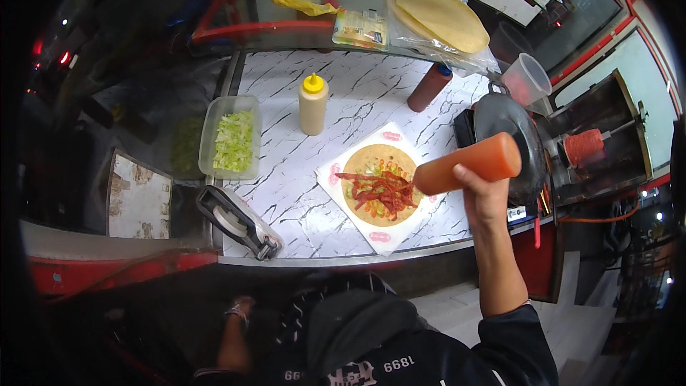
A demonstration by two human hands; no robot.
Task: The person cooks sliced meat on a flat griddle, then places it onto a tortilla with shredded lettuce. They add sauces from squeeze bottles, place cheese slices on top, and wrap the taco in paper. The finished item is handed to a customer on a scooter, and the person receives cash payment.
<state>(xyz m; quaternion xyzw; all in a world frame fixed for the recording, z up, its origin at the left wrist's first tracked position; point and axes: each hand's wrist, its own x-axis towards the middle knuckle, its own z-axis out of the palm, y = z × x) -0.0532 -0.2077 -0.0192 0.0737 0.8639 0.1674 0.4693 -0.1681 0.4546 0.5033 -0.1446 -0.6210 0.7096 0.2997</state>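
My right hand [482, 189] is wrapped round an orange squeeze bottle [471, 163], tipped almost level with its lower end at the right edge of a round tortilla [401, 156]. Its nozzle cannot be made out. Reddish-brown strips of meat, perhaps bacon, [379, 189] lie across the middle of the tortilla, over shredded lettuce and small orange bits of sauce. Beneath is a white paper sheet [384, 238] with pink print, laid cornerwise on the counter. Down beside my body, below the counter edge, hangs my left hand [241, 307]; its fingers are too dark and small to read.
On the marbled counter [286, 200] stand a tub of shredded lettuce [234, 141], a yellow-capped bottle [313, 106], a dark red bottle [430, 88] and a grey-black hand-held device [239, 223]. A black pan [511, 121] is at right. Bagged tortillas [443, 18] rest on the glass shelf.
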